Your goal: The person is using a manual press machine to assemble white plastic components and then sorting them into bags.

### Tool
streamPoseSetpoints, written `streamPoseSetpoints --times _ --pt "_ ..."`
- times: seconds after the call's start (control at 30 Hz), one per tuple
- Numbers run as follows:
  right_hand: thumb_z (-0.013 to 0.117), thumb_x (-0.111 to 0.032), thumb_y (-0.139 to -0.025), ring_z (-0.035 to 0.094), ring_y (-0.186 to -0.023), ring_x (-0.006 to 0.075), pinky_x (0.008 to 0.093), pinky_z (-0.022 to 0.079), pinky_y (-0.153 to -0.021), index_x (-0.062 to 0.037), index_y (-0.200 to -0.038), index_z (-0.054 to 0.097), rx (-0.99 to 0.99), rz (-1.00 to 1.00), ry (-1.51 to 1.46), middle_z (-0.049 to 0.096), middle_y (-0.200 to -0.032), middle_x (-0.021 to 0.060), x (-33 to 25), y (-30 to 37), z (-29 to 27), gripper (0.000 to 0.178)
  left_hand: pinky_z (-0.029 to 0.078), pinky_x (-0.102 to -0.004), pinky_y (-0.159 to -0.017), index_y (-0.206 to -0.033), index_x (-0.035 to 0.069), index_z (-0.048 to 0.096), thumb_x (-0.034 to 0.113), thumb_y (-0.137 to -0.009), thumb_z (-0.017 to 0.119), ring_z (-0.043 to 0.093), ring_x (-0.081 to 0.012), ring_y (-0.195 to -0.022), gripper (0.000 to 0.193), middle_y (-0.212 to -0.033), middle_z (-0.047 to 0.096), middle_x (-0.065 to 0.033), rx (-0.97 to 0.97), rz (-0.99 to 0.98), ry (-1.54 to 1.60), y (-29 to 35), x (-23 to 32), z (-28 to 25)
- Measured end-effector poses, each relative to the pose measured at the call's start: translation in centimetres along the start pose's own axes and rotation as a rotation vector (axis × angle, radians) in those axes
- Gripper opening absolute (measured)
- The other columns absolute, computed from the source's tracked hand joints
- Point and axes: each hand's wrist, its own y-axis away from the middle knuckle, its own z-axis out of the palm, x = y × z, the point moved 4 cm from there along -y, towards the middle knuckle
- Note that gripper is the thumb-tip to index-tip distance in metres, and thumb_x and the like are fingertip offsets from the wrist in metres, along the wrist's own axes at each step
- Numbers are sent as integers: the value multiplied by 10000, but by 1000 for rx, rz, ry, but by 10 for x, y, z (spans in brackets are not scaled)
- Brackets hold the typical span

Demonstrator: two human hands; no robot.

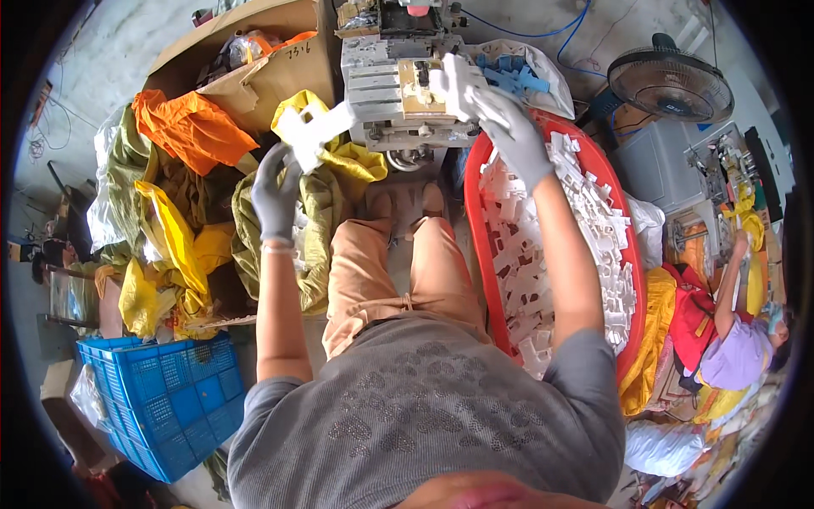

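Note:
Both of my hands wear grey gloves. My left hand (276, 197) is raised over an olive woven sack (315, 270), its fingertips closed at the lower end of a bright white plastic part (312, 129). Glare washes out that part's detail. My right hand (514, 137) grips another white plastic part (459, 87) at the right side of the grey metal machine (373, 85). The part is in front of the machine's tan block (414, 100); whether they touch I cannot tell. Below my right forearm, a red tub (476, 246) holds a heap of white plastic parts (598, 254).
A cardboard box (280, 72) with orange cloth (191, 127) and yellow sacks (174, 246) stands left. A blue crate (165, 403) is lower left. Blue parts fill a white bag (551, 85) behind the tub. A fan (670, 81) stands far right; a person in purple (736, 352) works beyond.

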Motion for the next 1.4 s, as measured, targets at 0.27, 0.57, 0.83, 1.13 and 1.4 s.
streamPoseSetpoints --times 0.27,0.57,0.83,1.13,1.4 --pt "522 -97 -866 441 -1223 291 331 338 -1032 -83 -1254 513 -335 -44 219 477 -1304 138 15 -44 26 388 466 -228 -769 -1072 11 623 214 -874 623 600 -96 -852 284 -935 662 -49 26 -357 -110 84 -94 -74" --pt "479 -78 -918 524 -1111 160 267 411 -947 -6 -1243 497 -151 303 127 551 -1218 91 56 90 -35 333 429 -320 -910 -1205 -18 535 235 -889 579 570 -237 -1042 407 -1183 591 -139 -271 -550 -325 130 -181 -53" --pt "475 -272 -867 577 -978 346 410 458 -849 -59 -1087 562 -636 1057 444 602 -1062 190 133 412 -19 319 475 -289 -817 -1154 -12 584 194 -921 533 600 -177 -926 315 -1069 632 -88 -573 -724 -86 172 -211 -16" --pt "395 -157 -883 522 -1103 200 463 294 -1020 -206 -1244 526 -719 770 1203 602 -1071 25 141 383 30 387 478 -258 -767 -1127 11 611 210 -913 525 599 -133 -868 305 -1001 653 -74 -698 -385 -120 153 -150 32" --pt "569 -278 -798 559 -1075 271 428 333 -1023 -151 -1233 518 -597 897 847 616 -1117 83 154 360 7 455 469 -271 -798 -1129 2 602 190 -918 519 589 -154 -923 294 -1045 639 -80 -673 -525 -130 161 -143 4"
